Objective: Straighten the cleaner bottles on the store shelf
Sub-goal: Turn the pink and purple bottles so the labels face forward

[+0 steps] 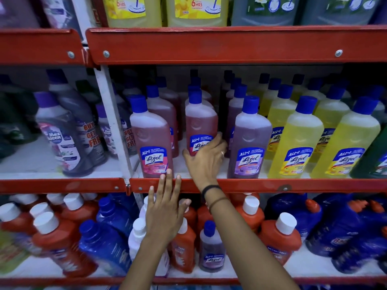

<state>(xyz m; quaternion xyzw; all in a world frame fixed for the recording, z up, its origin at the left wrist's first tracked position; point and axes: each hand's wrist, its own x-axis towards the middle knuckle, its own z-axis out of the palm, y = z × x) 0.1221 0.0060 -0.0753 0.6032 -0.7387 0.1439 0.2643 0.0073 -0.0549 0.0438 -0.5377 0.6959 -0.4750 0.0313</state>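
Blue-capped cleaner bottles fill the middle shelf (251, 185). My right hand (206, 159) reaches over the red rail and grips the lower body of a pink bottle (200, 120) that stands set back from the front row. To its left a pink bottle (151, 139) stands at the shelf edge; to its right stands a purple bottle (249, 139). My left hand (165, 208) hovers flat and empty in front of the rail, fingertips near the left pink bottle's base. Yellow bottles (297, 139) line the right side.
Grey bottles (62, 130) lean in the left bay beyond a white upright post (113, 122). The lower shelf holds red, blue and white-capped bottles (62, 237). Large yellow and grey jugs (196, 11) stand on the top shelf above a red rail (230, 47).
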